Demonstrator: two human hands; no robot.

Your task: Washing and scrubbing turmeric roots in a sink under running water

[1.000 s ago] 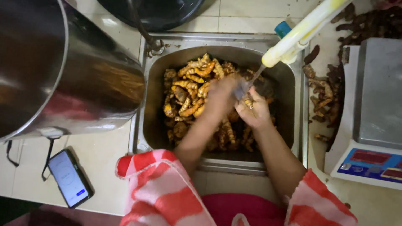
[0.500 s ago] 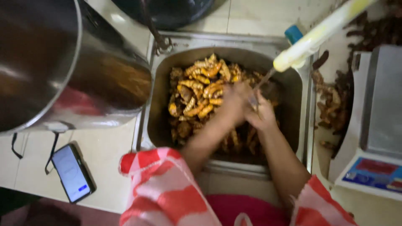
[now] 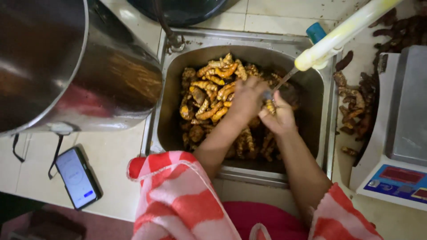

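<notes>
Orange-yellow turmeric roots point(image 3: 213, 95) fill the steel sink point(image 3: 175, 129) at frame centre, under a thin water stream from the pale tap point(image 3: 342, 33) at upper right. Left hand point(image 3: 246, 101) and right hand point(image 3: 278, 118) meet over the pile, fingers curled together around one root point(image 3: 270, 106). Large steel pot point(image 3: 66, 66) upper left, phone point(image 3: 78, 177) lower left, weighing scale point(image 3: 398, 133) at right.

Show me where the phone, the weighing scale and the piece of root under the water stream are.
phone point(image 3: 77, 178), head view, middle of its lit screen.
weighing scale point(image 3: 411, 106), head view, bare steel platform.
root piece point(image 3: 270, 106), head view, orange bit between both hands.
</notes>
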